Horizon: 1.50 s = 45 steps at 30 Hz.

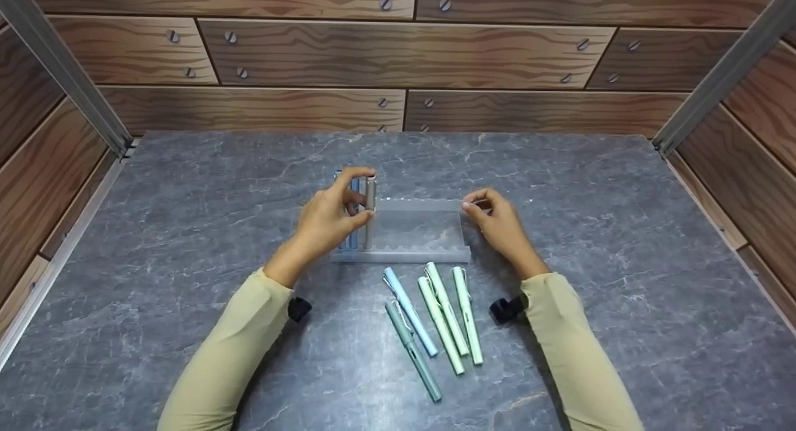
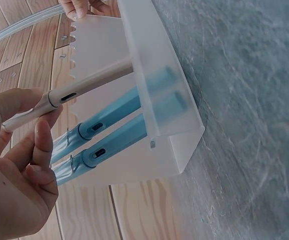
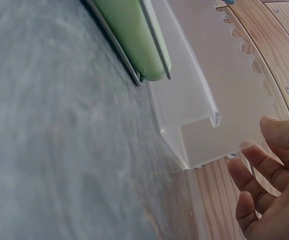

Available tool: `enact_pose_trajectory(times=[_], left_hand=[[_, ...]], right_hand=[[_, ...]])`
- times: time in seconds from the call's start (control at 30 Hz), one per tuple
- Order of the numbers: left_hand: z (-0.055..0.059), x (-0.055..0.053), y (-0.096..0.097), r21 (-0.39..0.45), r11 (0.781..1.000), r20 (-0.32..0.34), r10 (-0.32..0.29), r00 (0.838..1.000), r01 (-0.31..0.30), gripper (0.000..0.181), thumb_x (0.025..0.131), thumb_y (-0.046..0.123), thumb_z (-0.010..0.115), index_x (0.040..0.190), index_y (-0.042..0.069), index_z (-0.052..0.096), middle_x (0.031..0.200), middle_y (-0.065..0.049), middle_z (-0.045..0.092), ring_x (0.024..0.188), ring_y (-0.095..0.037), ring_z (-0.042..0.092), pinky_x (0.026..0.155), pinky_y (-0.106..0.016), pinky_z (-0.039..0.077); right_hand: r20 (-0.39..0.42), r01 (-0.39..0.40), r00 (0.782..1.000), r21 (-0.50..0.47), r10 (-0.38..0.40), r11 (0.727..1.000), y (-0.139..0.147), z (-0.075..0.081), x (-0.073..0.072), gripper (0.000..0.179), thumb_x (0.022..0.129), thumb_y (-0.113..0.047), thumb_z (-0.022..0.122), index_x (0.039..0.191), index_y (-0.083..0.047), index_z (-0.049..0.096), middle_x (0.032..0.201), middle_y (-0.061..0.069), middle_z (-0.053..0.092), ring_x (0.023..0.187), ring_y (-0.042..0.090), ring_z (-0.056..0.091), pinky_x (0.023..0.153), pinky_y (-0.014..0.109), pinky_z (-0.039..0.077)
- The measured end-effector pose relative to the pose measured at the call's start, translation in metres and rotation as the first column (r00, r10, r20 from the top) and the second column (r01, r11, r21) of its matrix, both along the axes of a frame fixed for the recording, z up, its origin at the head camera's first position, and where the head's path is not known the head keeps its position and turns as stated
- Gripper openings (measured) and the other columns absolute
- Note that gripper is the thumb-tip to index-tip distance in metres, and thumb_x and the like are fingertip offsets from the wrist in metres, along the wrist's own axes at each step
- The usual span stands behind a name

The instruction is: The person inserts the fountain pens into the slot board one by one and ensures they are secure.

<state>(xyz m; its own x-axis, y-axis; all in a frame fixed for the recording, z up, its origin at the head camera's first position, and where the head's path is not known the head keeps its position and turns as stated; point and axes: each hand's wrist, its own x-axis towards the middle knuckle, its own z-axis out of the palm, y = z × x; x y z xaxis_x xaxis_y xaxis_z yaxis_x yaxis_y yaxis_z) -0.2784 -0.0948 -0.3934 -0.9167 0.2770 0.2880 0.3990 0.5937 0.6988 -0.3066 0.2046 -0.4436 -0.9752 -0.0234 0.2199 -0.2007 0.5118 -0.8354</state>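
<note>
Near the middle of the worktop (image 1: 186, 263), a clear rack (image 1: 420, 229) is standing upright, its notched back panel rising behind a low frosted trough. Two blue pens (image 2: 117, 142) are occupying its left end side by side, their clipped caps pointing up and their lower ends showing faintly through the trough's front lip. Just beside them, a beige pen (image 2: 97, 82) is standing in the rack, its lower end reaching behind the lip and a dark oval window showing on its barrel. The left hand (image 1: 326, 213) is holding this pen, its grip pinching the upper part between thumb and fingers. At the rack's upper right corner, the right hand (image 1: 497, 222) is pinching the panel's edge in its grip. Nearer the person, five more pens are lying loose: a light blue pen (image 1: 410, 311), a dark green pen (image 1: 413, 353) beside it, and three light green pens (image 1: 447, 310) to the right, all pointing their capped ends toward the rack. Any lettering is staying too small to read.
</note>
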Motion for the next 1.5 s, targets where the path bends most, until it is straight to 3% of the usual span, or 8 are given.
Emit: enact_pose_trajectory(times=[0.7, 1.17, 1.4, 1.5], left_hand=[[-0.0071, -0.0011, -0.0015, -0.001, 1.000, 0.049, -0.006, 0.999, 0.006, 0.061, 0.084, 0.013, 0.074, 0.135, 0.028, 0.046, 0.091, 0.000, 0.075, 0.068, -0.012, 0.061, 0.057, -0.027, 0.042], [-0.0082, 0.0011, -0.0021, -0.067, 0.997, 0.002, -0.023, 1.000, 0.023, 0.057, 0.087, 0.016, 0.071, 0.136, 0.028, 0.045, 0.097, -0.001, 0.074, 0.066, -0.014, 0.058, 0.055, -0.027, 0.039], [-0.0076, 0.0013, -0.0028, -0.100, 0.995, -0.029, -0.004, 1.000, 0.001, 0.058, 0.085, 0.019, 0.074, 0.135, 0.029, 0.047, 0.097, -0.001, 0.072, 0.084, -0.022, 0.060, 0.066, -0.033, 0.042], [-0.0072, 0.0010, -0.0030, -0.116, 0.993, -0.043, 0.005, 0.999, -0.010, 0.057, 0.085, 0.021, 0.074, 0.135, 0.030, 0.048, 0.094, -0.001, 0.070, 0.081, -0.021, 0.057, 0.066, -0.033, 0.040]], right_hand=[[0.011, -0.002, 1.000, 0.023, 0.002, 1.000, 0.0001, 0.0004, 0.0009, 0.018, 0.094, -0.013, 0.062, 0.104, 0.002, 0.061, 0.106, 0.020, 0.065, 0.101, 0.032, 0.060, 0.074, 0.021, 0.042], [0.015, 0.003, 1.000, 0.018, -0.003, 1.000, -0.0010, -0.0003, -0.0008, 0.018, 0.094, -0.013, 0.062, 0.105, 0.002, 0.061, 0.107, 0.020, 0.064, 0.101, 0.032, 0.060, 0.070, 0.018, 0.041], [0.003, 0.009, 1.000, 0.021, -0.009, 1.000, -0.0016, 0.0008, 0.0000, 0.018, 0.092, -0.011, 0.064, 0.103, 0.003, 0.062, 0.105, 0.020, 0.066, 0.099, 0.031, 0.061, 0.069, 0.018, 0.041], [0.001, 0.009, 1.000, 0.017, -0.009, 1.000, -0.0012, 0.0004, -0.0003, 0.018, 0.093, -0.011, 0.063, 0.103, 0.003, 0.062, 0.105, 0.021, 0.065, 0.099, 0.031, 0.061, 0.068, 0.017, 0.041]])
